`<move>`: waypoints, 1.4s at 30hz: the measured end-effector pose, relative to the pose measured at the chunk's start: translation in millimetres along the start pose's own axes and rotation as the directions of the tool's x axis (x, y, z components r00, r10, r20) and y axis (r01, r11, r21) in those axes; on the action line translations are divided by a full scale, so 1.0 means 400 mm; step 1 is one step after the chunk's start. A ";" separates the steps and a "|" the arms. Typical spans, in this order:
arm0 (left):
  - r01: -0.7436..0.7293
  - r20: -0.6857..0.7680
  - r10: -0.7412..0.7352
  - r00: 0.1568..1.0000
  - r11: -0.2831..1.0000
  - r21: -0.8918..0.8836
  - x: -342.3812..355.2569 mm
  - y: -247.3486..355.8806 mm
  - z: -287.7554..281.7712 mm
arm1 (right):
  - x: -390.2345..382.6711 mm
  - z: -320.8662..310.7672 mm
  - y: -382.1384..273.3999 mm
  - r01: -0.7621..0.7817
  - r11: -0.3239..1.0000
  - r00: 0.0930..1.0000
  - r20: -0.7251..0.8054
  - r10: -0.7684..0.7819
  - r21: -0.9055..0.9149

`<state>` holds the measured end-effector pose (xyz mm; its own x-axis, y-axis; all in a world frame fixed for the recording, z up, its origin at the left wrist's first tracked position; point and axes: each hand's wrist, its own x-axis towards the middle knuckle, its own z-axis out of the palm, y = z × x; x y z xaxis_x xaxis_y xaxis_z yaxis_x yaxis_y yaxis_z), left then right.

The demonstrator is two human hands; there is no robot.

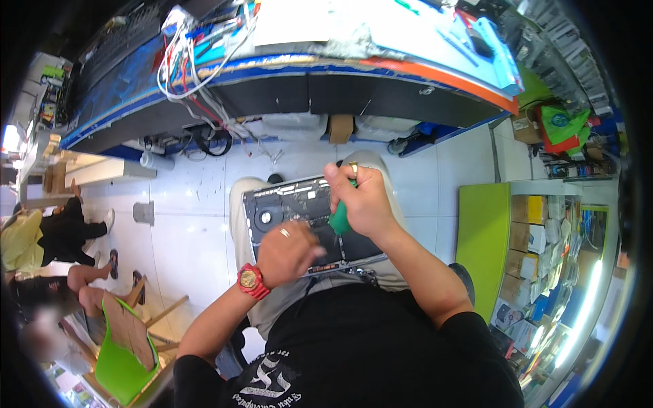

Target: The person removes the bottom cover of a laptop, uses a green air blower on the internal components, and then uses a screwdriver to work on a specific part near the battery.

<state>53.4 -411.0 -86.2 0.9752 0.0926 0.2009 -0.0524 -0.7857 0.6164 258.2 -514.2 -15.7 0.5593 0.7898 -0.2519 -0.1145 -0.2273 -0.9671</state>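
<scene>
An opened laptop (pixel 286 195) with its dark inner parts exposed lies across my lap. My right hand (pixel 357 200) is closed around a green tool handle (pixel 340 219) over the laptop's right half, thumb raised at the top. My left hand (pixel 289 251), above a red watch (pixel 253 280), is over the laptop's lower middle with its fingers curled down and blurred; whatever is under them is hidden.
A workbench (pixel 306 95) with cables and tools spans the top. People (pixel 68 231) are at the left, near a green chair (pixel 122 374). On the right stand a green panel (pixel 479 238) and shelves of boxes (pixel 537 231). A cardboard box (pixel 340 128) sits under the bench.
</scene>
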 end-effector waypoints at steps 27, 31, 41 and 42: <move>0.437 0.377 -0.447 0.811 0.892 0.117 0.392 -0.203 -0.075 | 0.852 -0.390 -0.380 0.051 0.519 0.814 -0.265 -0.517 -0.853; 0.455 0.363 -0.460 0.811 0.884 0.105 0.378 -0.196 -0.064 | 0.835 -0.324 -0.364 0.076 0.464 0.794 -0.227 -0.564 -0.883; 0.551 0.330 -0.540 0.774 0.832 0.068 0.354 -0.179 -0.061 | 0.725 -0.438 -0.389 0.183 0.396 0.695 -0.166 -0.699 -0.900; 0.545 0.332 -0.528 0.782 0.837 0.048 0.362 -0.180 -0.057 | 0.687 -0.494 -0.390 0.174 0.388 0.678 -0.175 -0.714 -0.905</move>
<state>193.3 -327.1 -84.2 0.8615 0.2841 -0.4208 0.4976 -0.6370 0.5888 592.2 -374.3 73.2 0.6049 0.5977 0.5261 0.7961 -0.4665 -0.3854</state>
